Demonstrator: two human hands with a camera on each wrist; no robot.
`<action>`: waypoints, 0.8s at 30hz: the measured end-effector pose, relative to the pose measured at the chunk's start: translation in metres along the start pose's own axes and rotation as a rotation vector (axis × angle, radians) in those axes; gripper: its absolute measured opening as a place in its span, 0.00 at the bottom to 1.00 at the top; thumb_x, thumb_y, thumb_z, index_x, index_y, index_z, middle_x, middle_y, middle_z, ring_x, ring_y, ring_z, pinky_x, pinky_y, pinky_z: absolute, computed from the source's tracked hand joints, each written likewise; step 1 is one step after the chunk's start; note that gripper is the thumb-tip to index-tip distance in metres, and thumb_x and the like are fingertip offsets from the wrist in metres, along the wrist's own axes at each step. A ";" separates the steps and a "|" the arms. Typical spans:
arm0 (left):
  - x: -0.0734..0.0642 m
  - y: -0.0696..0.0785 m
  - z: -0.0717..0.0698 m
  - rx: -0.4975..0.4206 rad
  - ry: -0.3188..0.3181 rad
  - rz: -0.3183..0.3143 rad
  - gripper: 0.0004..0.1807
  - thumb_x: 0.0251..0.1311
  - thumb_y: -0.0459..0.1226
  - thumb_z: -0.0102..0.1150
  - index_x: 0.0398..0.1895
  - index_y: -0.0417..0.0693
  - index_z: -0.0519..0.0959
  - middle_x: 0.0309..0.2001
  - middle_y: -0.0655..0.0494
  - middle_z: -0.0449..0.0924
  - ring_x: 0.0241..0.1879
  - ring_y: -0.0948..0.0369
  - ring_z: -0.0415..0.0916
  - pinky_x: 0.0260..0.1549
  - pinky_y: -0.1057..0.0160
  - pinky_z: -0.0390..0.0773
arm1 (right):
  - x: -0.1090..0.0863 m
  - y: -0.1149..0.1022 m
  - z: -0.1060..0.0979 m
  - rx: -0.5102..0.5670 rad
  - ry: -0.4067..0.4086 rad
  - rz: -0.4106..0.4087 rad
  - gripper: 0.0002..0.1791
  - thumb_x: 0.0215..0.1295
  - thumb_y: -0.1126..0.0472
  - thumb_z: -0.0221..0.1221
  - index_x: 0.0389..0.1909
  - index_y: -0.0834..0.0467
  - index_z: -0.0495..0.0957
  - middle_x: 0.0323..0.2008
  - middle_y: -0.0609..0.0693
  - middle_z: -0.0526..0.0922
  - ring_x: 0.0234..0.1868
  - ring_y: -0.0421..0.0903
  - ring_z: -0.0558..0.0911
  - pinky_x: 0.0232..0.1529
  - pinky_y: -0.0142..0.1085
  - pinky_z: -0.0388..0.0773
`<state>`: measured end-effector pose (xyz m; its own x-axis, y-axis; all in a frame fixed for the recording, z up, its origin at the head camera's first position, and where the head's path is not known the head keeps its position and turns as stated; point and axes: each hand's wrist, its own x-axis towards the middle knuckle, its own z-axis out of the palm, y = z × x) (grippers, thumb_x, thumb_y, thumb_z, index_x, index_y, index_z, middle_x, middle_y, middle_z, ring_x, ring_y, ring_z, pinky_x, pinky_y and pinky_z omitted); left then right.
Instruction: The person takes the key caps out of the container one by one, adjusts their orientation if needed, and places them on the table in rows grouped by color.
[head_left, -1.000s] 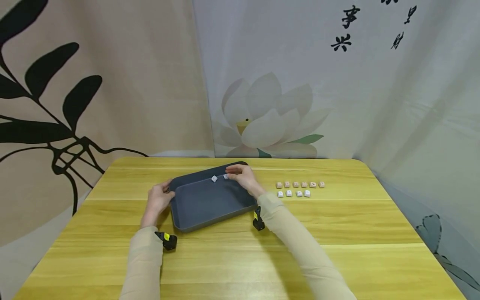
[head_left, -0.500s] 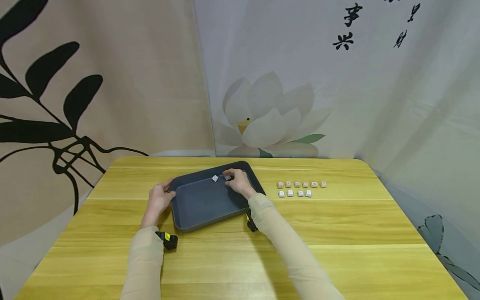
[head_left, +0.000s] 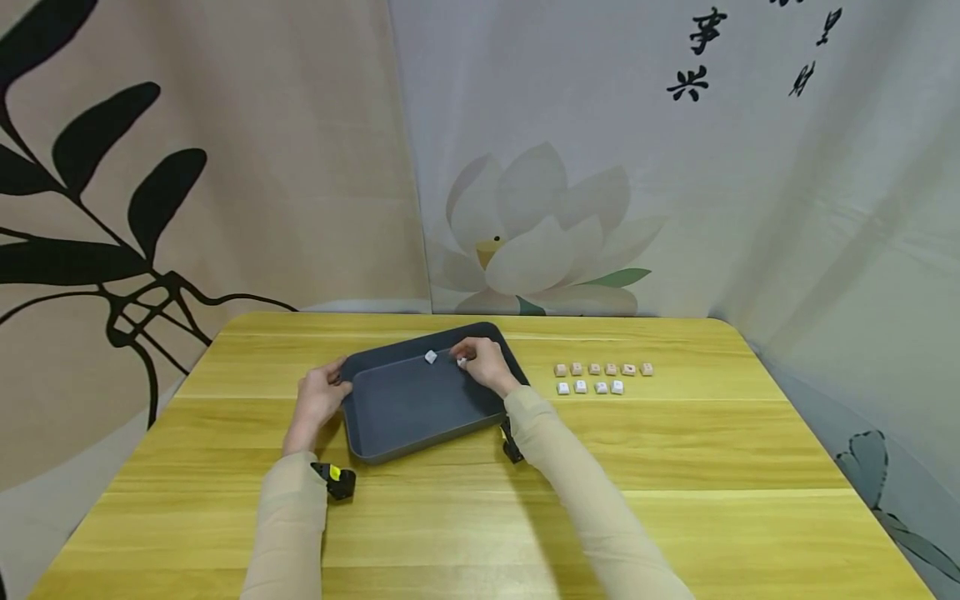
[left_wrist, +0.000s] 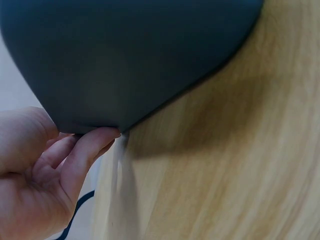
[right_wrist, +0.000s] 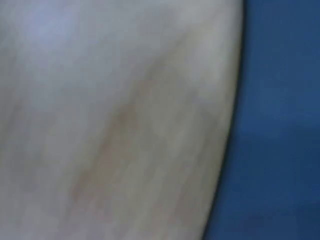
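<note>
A dark grey-blue rectangular tray (head_left: 420, 404) stands at an angle on the wooden table in the head view. At its far left corner my left hand (head_left: 318, 398) grips the tray's end; in the left wrist view the thumb and fingers of the left hand (left_wrist: 55, 175) are on the tray wall (left_wrist: 125, 65). My right hand (head_left: 483, 363) reaches over the right part of the tray and pinches a small white keycap (head_left: 462, 363), partly hidden by the fingers. Another white keycap (head_left: 431, 357) lies in the tray just left of it.
Right of the tray, two rows of keycaps lie on the table (head_left: 675, 450): a pinkish-beige row (head_left: 594, 369) behind, a white row (head_left: 581, 387) in front. A printed curtain (head_left: 540, 125) hangs behind the table. The right wrist view is blurred, showing the tray's side (right_wrist: 280, 125).
My right hand has shifted over the tray's far right part, and the keycap at its fingers has moved slightly right and nearer. The left hand and tray have stayed in place.
</note>
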<state>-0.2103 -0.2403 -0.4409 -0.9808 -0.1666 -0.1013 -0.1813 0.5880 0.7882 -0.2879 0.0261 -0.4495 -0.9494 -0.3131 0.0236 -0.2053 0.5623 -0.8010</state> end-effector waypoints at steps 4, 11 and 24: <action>0.000 0.000 0.000 -0.020 -0.009 -0.005 0.31 0.64 0.27 0.47 0.71 0.38 0.57 0.65 0.29 0.63 0.60 0.42 0.71 0.26 0.73 0.75 | 0.001 0.005 -0.007 0.089 -0.034 0.010 0.14 0.66 0.69 0.54 0.50 0.59 0.81 0.50 0.56 0.82 0.52 0.50 0.81 0.50 0.38 0.81; 0.000 0.000 0.001 -0.032 0.000 -0.010 0.31 0.64 0.26 0.47 0.71 0.38 0.57 0.64 0.30 0.65 0.57 0.43 0.74 0.25 0.74 0.77 | 0.006 0.019 -0.014 0.377 -0.115 -0.013 0.14 0.69 0.70 0.48 0.49 0.65 0.80 0.51 0.58 0.80 0.49 0.48 0.82 0.52 0.37 0.82; 0.000 -0.001 0.001 -0.018 0.000 -0.006 0.31 0.64 0.27 0.46 0.71 0.39 0.57 0.64 0.29 0.64 0.53 0.44 0.76 0.24 0.71 0.77 | -0.016 0.005 -0.034 0.365 -0.162 -0.041 0.18 0.65 0.71 0.54 0.56 0.70 0.73 0.55 0.67 0.76 0.53 0.57 0.80 0.58 0.48 0.77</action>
<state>-0.2101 -0.2399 -0.4424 -0.9797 -0.1699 -0.1065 -0.1861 0.5727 0.7983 -0.2817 0.0594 -0.4335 -0.8867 -0.4623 -0.0116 -0.1165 0.2475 -0.9619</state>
